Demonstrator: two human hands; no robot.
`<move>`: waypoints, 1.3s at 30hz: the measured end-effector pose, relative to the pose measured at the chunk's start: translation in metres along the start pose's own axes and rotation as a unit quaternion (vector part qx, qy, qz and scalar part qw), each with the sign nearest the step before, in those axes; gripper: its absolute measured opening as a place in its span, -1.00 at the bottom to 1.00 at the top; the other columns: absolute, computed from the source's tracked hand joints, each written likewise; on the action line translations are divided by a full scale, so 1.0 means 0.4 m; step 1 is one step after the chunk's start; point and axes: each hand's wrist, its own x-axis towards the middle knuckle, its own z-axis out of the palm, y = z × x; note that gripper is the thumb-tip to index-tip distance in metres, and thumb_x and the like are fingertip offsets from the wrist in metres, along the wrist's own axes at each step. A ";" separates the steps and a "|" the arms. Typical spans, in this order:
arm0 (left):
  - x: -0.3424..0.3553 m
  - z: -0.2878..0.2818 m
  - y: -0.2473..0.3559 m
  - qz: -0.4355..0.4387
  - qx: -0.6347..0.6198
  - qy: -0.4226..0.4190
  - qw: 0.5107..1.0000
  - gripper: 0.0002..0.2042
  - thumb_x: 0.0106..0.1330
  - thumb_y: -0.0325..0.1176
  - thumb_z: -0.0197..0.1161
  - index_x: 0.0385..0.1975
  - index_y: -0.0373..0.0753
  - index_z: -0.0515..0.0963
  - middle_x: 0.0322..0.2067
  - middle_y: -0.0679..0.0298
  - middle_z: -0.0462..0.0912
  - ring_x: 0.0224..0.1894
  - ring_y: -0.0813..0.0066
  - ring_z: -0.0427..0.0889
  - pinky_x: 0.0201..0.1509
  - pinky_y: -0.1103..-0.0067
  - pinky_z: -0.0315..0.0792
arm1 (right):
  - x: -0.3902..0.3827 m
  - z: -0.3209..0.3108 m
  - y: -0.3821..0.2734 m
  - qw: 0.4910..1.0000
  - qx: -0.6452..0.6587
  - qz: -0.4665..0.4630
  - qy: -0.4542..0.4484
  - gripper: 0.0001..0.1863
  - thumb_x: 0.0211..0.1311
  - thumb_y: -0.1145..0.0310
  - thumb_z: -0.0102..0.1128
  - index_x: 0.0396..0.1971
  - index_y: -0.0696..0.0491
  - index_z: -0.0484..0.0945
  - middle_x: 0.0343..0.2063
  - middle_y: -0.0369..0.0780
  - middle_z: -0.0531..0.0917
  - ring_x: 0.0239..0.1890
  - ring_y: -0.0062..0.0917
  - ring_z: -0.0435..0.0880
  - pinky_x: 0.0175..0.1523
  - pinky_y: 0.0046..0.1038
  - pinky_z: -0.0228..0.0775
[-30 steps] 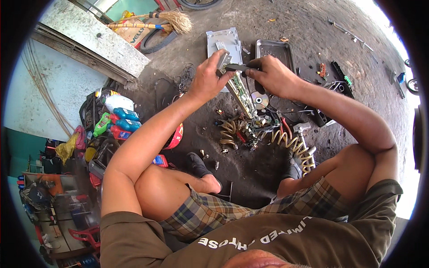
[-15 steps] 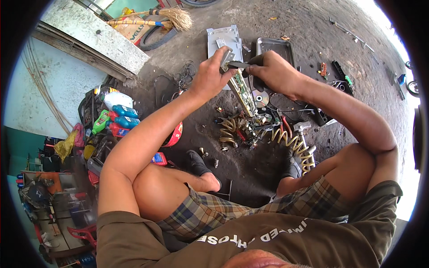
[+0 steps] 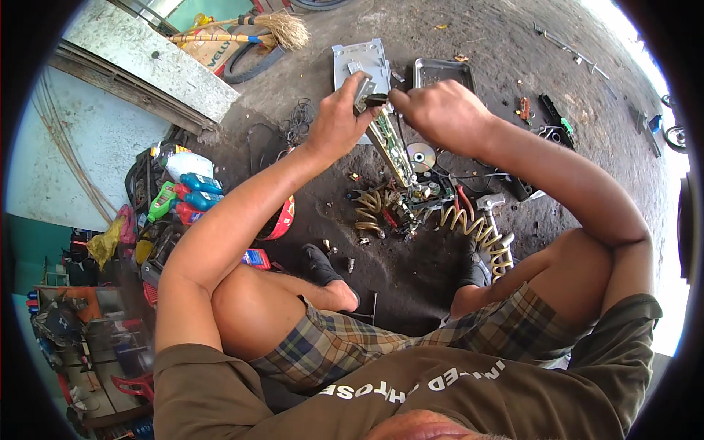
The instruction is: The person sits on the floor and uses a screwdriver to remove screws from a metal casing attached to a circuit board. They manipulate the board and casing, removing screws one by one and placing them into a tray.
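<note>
Out in front, my left hand (image 3: pixel 338 121) is closed round the upper end of a long narrow metal frame with a green circuit board (image 3: pixel 390 149). The frame slants down toward a heap of parts on the ground. A short black piece (image 3: pixel 376 100) shows at my left thumb, across the frame's top. My right hand (image 3: pixel 444 114) is close by on the right, its fingers curled toward that piece. What lies inside the right fingers is hidden. Below the frame lie a shiny disc (image 3: pixel 421 157) and coiled yellowish hose (image 3: pixel 477 229).
A grey metal panel (image 3: pixel 361 62) and a dark tray (image 3: pixel 445 64) lie beyond my hands. A hammer (image 3: pixel 491 205) and red-handled pliers (image 3: pixel 465 200) rest near my right foot. Bottles (image 3: pixel 199 192) stand at left, by a red round container (image 3: pixel 281 220).
My right hand has turned and its fingers have curled in more. The black piece now shows shorter by my left thumb. The left hand keeps its grip as the whole view shifts slightly.
</note>
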 end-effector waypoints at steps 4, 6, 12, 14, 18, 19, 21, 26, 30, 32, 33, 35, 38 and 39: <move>0.000 0.000 -0.015 0.014 0.025 0.010 1.000 -0.40 0.33 -0.30 0.52 0.30 -0.31 0.41 -0.15 -0.15 0.76 -0.11 -0.16 0.80 -0.12 0.18 0.64 | 0.003 0.007 -0.001 0.996 -0.072 -0.031 0.033 -0.76 0.36 0.26 0.26 -0.22 0.14 0.66 -0.49 -0.05 0.75 -0.32 -0.14 0.84 -0.16 -0.13 0.70; -0.002 0.005 -0.020 0.031 0.030 0.018 0.999 -0.40 0.35 -0.28 0.51 0.32 -0.27 0.41 -0.19 -0.11 0.78 -0.18 -0.10 0.83 -0.17 0.21 0.64 | 0.004 -0.020 -0.016 0.999 -0.007 0.022 0.026 -0.69 0.40 0.18 0.26 -0.24 0.17 0.69 -0.51 -0.03 0.74 -0.32 -0.14 0.84 -0.16 -0.13 0.69; 0.003 0.009 -0.001 0.041 0.021 0.008 0.999 -0.41 0.33 -0.35 0.50 0.31 -0.28 0.41 -0.20 -0.14 0.78 -0.23 -0.08 0.83 -0.19 0.21 0.64 | 0.030 -0.040 0.018 0.884 0.336 0.324 -0.034 -0.49 0.43 -0.07 0.35 -0.32 0.16 0.73 -0.58 -0.19 0.65 -0.55 -0.42 0.64 -0.43 -0.32 0.46; 0.004 0.008 0.008 0.038 0.019 0.002 0.999 -0.41 0.31 -0.38 0.50 0.30 -0.29 0.41 -0.19 -0.16 0.77 -0.21 -0.10 0.83 -0.18 0.21 0.65 | 0.030 -0.045 0.019 0.767 0.491 0.397 -0.116 -0.53 0.42 -0.06 0.38 -0.35 0.13 0.73 -0.61 -0.30 0.61 -0.62 -0.56 0.51 -0.53 -0.43 0.34; 0.004 0.006 0.016 0.035 0.000 -0.024 0.999 -0.35 0.26 -0.40 0.53 0.31 -0.39 0.36 0.01 -0.28 0.70 0.07 -0.28 0.71 0.07 0.14 0.65 | 0.021 -0.036 0.034 0.758 0.519 0.375 -0.124 -0.56 0.40 0.02 0.43 -0.39 0.16 0.73 -0.60 -0.35 0.60 -0.57 -0.62 0.50 -0.51 -0.41 0.33; 0.003 0.008 0.018 0.041 -0.001 -0.023 0.999 -0.35 0.26 -0.41 0.52 0.31 -0.39 0.36 0.01 -0.28 0.70 0.07 -0.28 0.72 0.07 0.14 0.65 | 0.014 -0.022 0.035 0.807 0.474 0.341 -0.094 -0.55 0.39 0.03 0.43 -0.38 0.20 0.72 -0.59 -0.26 0.64 -0.54 -0.51 0.58 -0.44 -0.34 0.40; 0.005 0.010 0.017 0.051 0.004 -0.019 0.999 -0.35 0.26 -0.41 0.52 0.30 -0.39 0.37 0.00 -0.27 0.70 0.06 -0.28 0.72 0.06 0.14 0.65 | 0.009 -0.003 0.030 0.888 0.375 0.262 -0.027 -0.52 0.36 0.05 0.44 -0.35 0.28 0.72 -0.56 -0.09 0.72 -0.46 -0.30 0.74 -0.29 -0.18 0.56; 0.003 0.010 0.011 0.059 0.018 0.008 0.998 -0.40 0.33 -0.36 0.50 0.32 -0.31 0.40 -0.10 -0.17 0.76 -0.03 -0.17 0.79 -0.06 0.18 0.66 | 0.001 -0.017 -0.003 0.986 0.121 0.108 0.023 -0.72 0.35 0.23 0.34 -0.28 0.19 0.74 -0.32 -0.06 0.78 -0.21 -0.07 0.83 -0.07 -0.13 0.69; 0.005 0.007 0.015 0.037 0.023 0.004 0.999 -0.41 0.34 -0.33 0.50 0.32 -0.29 0.41 -0.09 -0.15 0.76 -0.04 -0.16 0.79 -0.06 0.17 0.66 | -0.009 -0.012 -0.007 0.997 -0.032 -0.007 0.071 -0.85 0.28 0.37 0.28 -0.24 0.08 0.71 -0.24 -0.15 0.70 -0.30 -0.20 0.83 -0.15 -0.26 0.72; 0.006 0.002 0.010 0.036 0.027 0.006 0.999 -0.41 0.34 -0.33 0.49 0.32 -0.28 0.41 -0.08 -0.15 0.76 -0.04 -0.17 0.79 -0.06 0.17 0.65 | -0.002 -0.014 -0.011 0.997 -0.016 0.002 0.079 -0.82 0.26 0.37 0.31 -0.20 0.10 0.73 -0.25 -0.11 0.75 -0.30 -0.18 0.83 -0.15 -0.25 0.72; 0.009 0.002 0.008 0.025 0.023 -0.002 0.999 -0.41 0.33 -0.33 0.49 0.32 -0.29 0.41 -0.07 -0.15 0.76 -0.03 -0.18 0.78 -0.05 0.16 0.65 | 0.001 -0.016 -0.006 0.993 0.065 0.034 0.090 -0.78 0.25 0.36 0.33 -0.16 0.11 0.74 -0.25 -0.08 0.77 -0.30 -0.18 0.83 -0.15 -0.25 0.72; 0.013 0.007 0.004 0.001 0.018 -0.017 1.000 -0.40 0.33 -0.34 0.49 0.32 -0.29 0.41 -0.06 -0.16 0.75 -0.02 -0.19 0.77 -0.03 0.15 0.65 | 0.010 -0.018 0.016 0.962 0.229 0.097 0.110 -0.71 0.22 0.34 0.37 -0.09 0.12 0.75 -0.25 -0.02 0.80 -0.30 -0.18 0.84 -0.14 -0.25 0.73; 0.008 0.011 0.003 0.047 0.030 -0.005 0.998 -0.40 0.31 -0.37 0.49 0.32 -0.28 0.41 -0.04 -0.17 0.74 0.00 -0.21 0.76 -0.01 0.14 0.64 | 0.005 -0.065 0.028 0.834 0.476 0.278 0.014 -0.67 0.20 0.42 0.48 -0.06 0.24 0.74 -0.37 -0.19 0.80 -0.46 -0.57 0.68 -0.31 -0.42 0.54; 0.006 0.014 0.006 0.056 0.030 -0.004 0.998 -0.41 0.31 -0.37 0.49 0.31 -0.28 0.41 -0.05 -0.18 0.74 0.00 -0.22 0.76 -0.01 0.15 0.64 | 0.004 -0.047 0.044 0.794 0.530 0.298 -0.015 -0.70 0.20 0.39 0.51 -0.16 0.27 0.76 -0.44 -0.27 0.74 -0.49 -0.62 0.61 -0.35 -0.50 0.45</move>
